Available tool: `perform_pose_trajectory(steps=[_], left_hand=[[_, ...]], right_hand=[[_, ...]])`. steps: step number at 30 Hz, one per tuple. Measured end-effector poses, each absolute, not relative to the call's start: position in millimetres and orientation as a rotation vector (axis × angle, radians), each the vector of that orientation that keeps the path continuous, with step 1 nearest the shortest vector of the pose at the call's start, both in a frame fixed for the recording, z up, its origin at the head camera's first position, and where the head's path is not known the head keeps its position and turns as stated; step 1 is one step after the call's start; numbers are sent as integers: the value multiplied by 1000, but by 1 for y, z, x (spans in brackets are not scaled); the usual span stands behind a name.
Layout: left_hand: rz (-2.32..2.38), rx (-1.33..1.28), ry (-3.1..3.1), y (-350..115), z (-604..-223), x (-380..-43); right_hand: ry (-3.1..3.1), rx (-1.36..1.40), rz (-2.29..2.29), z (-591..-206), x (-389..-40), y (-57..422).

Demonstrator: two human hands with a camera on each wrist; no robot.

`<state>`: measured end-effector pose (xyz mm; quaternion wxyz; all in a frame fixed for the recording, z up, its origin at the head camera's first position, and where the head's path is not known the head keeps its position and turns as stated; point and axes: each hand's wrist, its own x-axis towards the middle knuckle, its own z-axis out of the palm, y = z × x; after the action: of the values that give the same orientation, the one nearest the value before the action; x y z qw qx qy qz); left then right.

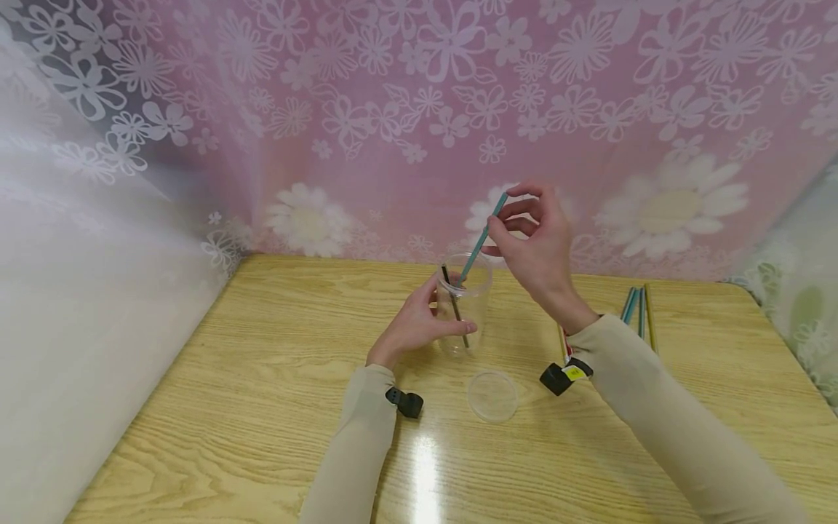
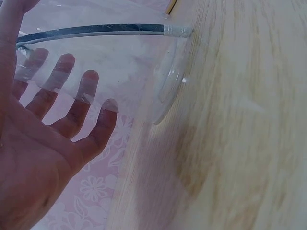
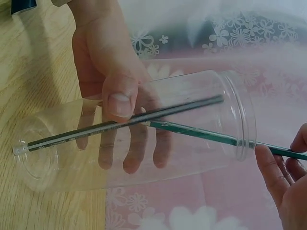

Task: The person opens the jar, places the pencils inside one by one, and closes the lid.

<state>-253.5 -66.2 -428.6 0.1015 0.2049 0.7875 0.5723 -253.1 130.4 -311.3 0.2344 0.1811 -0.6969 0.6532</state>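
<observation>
Two pencils (image 3: pixel 196 132) reach into jar (image 3: pixel 204 158) (right wrist) — head view adds lid (image 1: pixel 492 397)

the wood-grain table (image 1: pixel 262 422) on my feed bears a clear round lid (image 1: pixel 492 397); right of the lid and farther back, i see several slim pencils (image 1: pixel 641 311) lying, partly hidden.

The jar (image 3: pixel 196 158) is showing smooth, glossy, clear plastic. Inside it, the dark pencil (image 3: pixel 96 129) and green pencil (image 3: pixel 196 132) are gleaming with glossy coats. Beneath the jar, the tabletop (image 1: pixel 262 407) is displaying shiny wood grain. Before it, the lid (image 1: pixel 492 397) is looking like smooth translucent plastic; behind it, the curtain (image 1: pixel 419 131) is hanging smooth and thin.
</observation>
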Motion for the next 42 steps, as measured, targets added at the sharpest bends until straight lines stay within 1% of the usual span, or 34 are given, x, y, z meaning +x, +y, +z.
perform_pose_trajectory(steps=[7, 21, 31, 42], left_hand=[[1694, 583, 2325, -66, -429, -253], [1689, 591, 2317, -66, -430, -254], [1705, 575, 2304, -66, -429, -254], [1680, 578, 2325, -67, -430, -255]], right_hand=[[-2009, 533, 1749, -315, -252, 131], [-2212, 624, 1468, -317, -245, 131], [-2258, 790, 1390, -320, -244, 127], [-2432, 762, 1227, -321, -241, 124]])
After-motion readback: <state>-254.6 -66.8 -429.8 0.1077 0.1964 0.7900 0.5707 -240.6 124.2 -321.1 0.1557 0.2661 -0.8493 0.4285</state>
